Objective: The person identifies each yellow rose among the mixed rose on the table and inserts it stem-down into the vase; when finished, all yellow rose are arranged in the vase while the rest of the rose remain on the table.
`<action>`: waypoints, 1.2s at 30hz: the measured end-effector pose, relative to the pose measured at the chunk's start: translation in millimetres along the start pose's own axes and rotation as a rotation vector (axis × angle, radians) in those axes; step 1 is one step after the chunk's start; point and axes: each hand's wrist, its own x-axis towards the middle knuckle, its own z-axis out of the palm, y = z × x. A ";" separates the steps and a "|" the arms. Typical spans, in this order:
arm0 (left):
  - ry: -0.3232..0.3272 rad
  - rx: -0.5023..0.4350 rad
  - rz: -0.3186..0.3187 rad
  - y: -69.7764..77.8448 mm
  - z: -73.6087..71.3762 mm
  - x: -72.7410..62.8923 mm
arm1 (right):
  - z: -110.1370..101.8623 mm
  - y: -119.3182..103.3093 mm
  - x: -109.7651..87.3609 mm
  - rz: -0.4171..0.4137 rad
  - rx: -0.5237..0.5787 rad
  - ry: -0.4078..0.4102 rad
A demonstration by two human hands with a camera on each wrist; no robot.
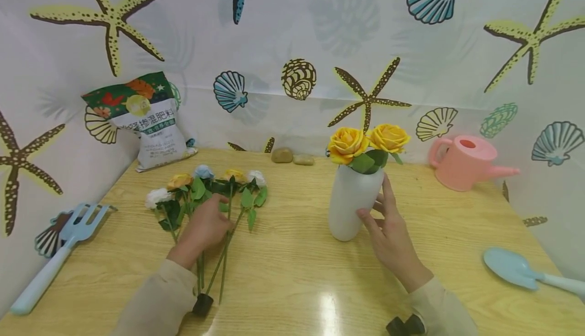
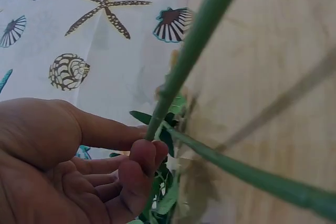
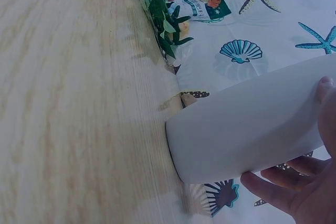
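Note:
My left hand [image 1: 206, 227] is over a row of artificial flowers lying on the table, and its thumb and fingertips pinch a green flower stem [image 2: 184, 66]. A second stem [image 2: 247, 177] crosses beside it. Among the blooms are a white flower [image 1: 158, 197], a blue flower [image 1: 203, 172] and a yellow flower [image 1: 234, 175]; leaves and fingers partly hide others. On the table, the white vase [image 1: 352, 201] holds two yellow roses [image 1: 348, 145] with green leaves. My right hand [image 1: 393, 232] grips the vase's right side, thumb on one face and fingers around the other.
A fertilizer bag [image 1: 157, 133] leans at the back left, and two stones [image 1: 282, 155] lie along the back edge. To the left is a light-blue hand fork [image 1: 68, 244]. A pink watering can [image 1: 466, 163] and a light-blue trowel [image 1: 509, 266] are on the right.

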 end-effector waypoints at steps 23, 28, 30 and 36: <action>0.582 -0.737 0.844 127.0 9.5 -50.5 | 1.1 -2.1 1.2 0.007 0.026 0.009; 0.658 -0.868 1.052 160.7 17.0 -48.4 | 1.4 -1.4 1.1 0.015 0.030 0.007; 0.700 -0.899 1.089 171.3 19.2 -45.7 | 1.3 -1.1 1.1 0.016 0.030 0.007; 0.807 -0.975 1.109 194.2 24.3 -37.1 | 0.5 -0.7 1.2 0.019 0.032 0.010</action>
